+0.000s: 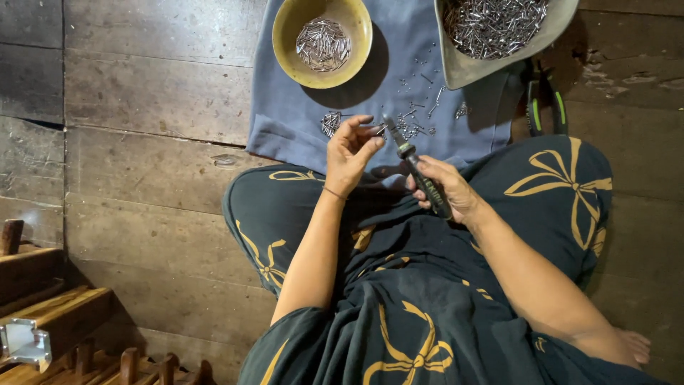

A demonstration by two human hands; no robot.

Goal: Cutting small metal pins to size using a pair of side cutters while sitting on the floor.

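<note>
Small metal pin: pinched in left hand fingertips, over blue cloth. Pliers: right hand closed round handle, tip at pin. Nearby: yellow bowl w/ pins; grey tray w/ pins; 2nd green-handled pliers on wood floor.

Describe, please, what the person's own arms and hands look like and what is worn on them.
Both forearms are bare, with no sleeves and no gloves in view. The left hand has a thin cord bracelet round the wrist. The right hand shows no ring, watch or band that I can make out.
</note>
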